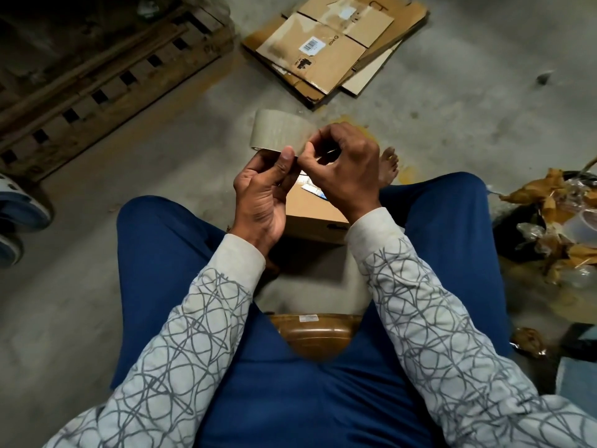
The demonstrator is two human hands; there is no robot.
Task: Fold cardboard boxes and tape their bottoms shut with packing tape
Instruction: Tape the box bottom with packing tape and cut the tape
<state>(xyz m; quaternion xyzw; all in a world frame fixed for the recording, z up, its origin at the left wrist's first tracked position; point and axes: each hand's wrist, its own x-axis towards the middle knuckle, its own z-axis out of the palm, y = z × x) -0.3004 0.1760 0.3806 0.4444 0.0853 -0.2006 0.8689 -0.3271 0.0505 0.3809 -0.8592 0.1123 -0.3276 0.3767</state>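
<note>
At the centre of the frame both hands hold up a grey-brown roll of packing tape, directly above a small brown cardboard box that sits on the concrete floor between the knees. The left hand grips the roll from below, its thumb pressed flat on the outer band. The right hand meets it from the right, fingers curled and pinching the band just beside that thumb, probably at the loose end. The band's long run lies left to right across the frame, and the roll's axis seems to point up the frame. Stripping tape would therefore mean pulling rightward and down toward the box; the right hand is better placed.
</note>
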